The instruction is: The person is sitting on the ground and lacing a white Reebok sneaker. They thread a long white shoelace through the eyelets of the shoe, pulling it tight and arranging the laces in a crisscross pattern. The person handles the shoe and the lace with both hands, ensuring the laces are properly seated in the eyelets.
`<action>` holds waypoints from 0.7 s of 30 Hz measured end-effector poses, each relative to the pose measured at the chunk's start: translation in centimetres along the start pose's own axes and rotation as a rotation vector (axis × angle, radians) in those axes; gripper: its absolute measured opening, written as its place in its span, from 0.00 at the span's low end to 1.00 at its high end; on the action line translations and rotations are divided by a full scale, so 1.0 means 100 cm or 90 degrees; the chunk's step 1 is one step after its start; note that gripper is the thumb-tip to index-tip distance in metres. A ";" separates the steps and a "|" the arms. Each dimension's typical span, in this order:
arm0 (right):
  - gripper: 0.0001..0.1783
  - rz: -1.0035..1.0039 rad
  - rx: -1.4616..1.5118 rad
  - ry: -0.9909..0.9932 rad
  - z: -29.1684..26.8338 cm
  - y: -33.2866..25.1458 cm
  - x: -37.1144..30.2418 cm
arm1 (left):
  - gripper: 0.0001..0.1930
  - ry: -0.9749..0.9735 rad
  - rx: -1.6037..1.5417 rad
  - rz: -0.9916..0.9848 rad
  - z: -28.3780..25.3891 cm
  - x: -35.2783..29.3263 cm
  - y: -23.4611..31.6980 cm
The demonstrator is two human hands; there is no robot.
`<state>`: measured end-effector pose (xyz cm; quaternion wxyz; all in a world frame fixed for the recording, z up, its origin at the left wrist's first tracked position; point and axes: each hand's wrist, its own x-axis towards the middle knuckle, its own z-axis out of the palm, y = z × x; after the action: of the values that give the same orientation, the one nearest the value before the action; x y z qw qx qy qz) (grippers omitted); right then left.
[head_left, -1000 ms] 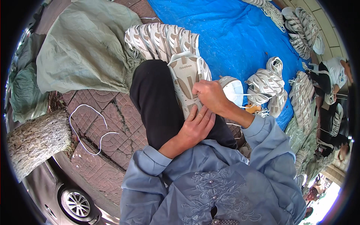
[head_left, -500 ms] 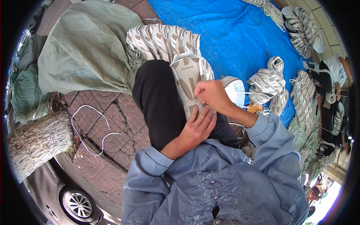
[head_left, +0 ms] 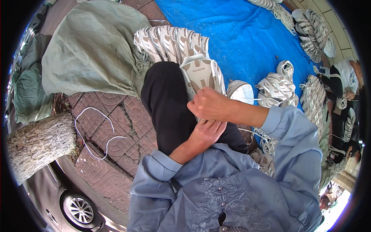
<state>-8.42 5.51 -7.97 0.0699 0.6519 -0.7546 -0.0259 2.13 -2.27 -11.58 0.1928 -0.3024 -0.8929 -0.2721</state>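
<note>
A beige-and-white sneaker upper (head_left: 201,73) lies across my lap beside my dark-trousered knee, its tongue end pointing away from me. My right hand (head_left: 210,104) is closed in a fist over its middle, back of the hand up; whatever the fingers pinch is hidden underneath. Just below, my left hand (head_left: 206,135) grips the near end of the upper, its fingertips partly covered by the right hand. To the right, close to my right wrist, sits another upper (head_left: 240,91) showing its white inside, with a pale lace stretching from its side toward a bundle of uppers (head_left: 275,87).
A row of nested uppers (head_left: 170,42) stands beyond my knee, by a grey-green sack (head_left: 92,50). Blue tarp (head_left: 239,34) spreads far right, with more stacked uppers (head_left: 313,96). Left are a loose white lace (head_left: 91,108) on paving, a tree trunk (head_left: 42,143) and a car wheel (head_left: 79,208).
My right hand has turned over and shifted left across the upper, its forearm now lying more level. My left hand stays at the near end, more covered. The whole view has shifted slightly.
</note>
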 end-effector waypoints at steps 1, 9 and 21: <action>0.07 0.000 -0.002 -0.025 0.000 -0.002 0.003 | 0.16 0.002 0.001 -0.002 0.000 0.000 0.000; 0.08 -0.062 0.066 -0.047 -0.018 0.001 0.028 | 0.14 0.031 0.015 -0.017 0.007 -0.004 0.003; 0.06 0.040 0.148 -0.013 -0.012 0.019 -0.001 | 0.18 -0.028 0.039 0.002 0.000 0.002 0.002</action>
<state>-10.12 5.93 -6.55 -0.0130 0.6313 -0.7733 0.0571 2.05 -2.03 -11.42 0.1825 -0.3036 -0.9046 -0.2373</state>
